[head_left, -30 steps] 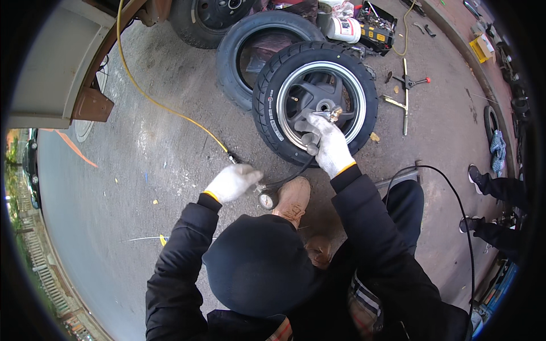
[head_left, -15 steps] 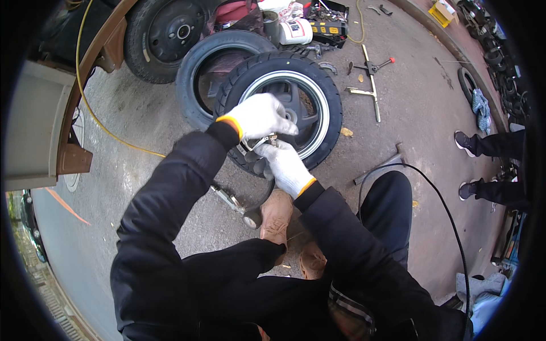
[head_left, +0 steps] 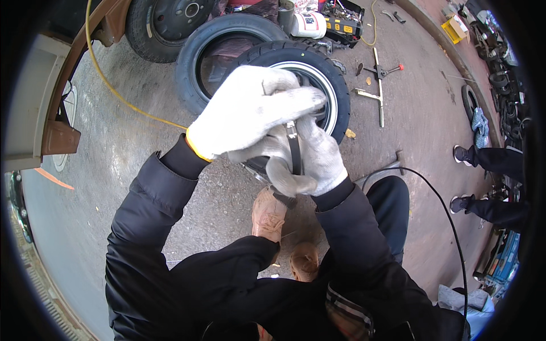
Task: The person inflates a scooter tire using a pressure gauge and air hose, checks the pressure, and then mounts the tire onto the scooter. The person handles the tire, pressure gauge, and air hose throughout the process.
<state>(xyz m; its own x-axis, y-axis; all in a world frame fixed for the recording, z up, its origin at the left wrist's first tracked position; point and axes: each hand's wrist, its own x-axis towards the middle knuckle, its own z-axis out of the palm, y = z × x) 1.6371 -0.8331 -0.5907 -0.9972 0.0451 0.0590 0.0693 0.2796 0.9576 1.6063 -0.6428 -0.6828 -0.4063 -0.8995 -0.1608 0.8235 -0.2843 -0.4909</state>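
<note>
Both my hands wear white knit gloves and are raised close together in the middle of the view. My right hand [head_left: 321, 156] is closed round a short stretch of black hose [head_left: 295, 156] with a metal end fitting [head_left: 291, 129]. My left hand [head_left: 250, 111] curls over the top, its fingers closed about the fitting; its fingertips are partly hidden. Beneath and beyond my hands lies a small wheel with a black tyre [head_left: 339, 108] and a silver rim [head_left: 329, 94], its hub covered by my gloves. It overlaps a loose tyre [head_left: 190, 54] on the left.
A larger wheel [head_left: 149, 42] lies at the far left, by a yellow hose [head_left: 105, 85]. A white tub [head_left: 309, 25] and a toolbox [head_left: 344, 28] stand at the back. A T-shaped metal tool [head_left: 380, 85] lies to the right. Another person's legs [head_left: 495, 162] show at the right edge.
My hands have come up off the wheel, closer to the view, bringing the hose end with them. My left hand has shifted over the top of the right.
</note>
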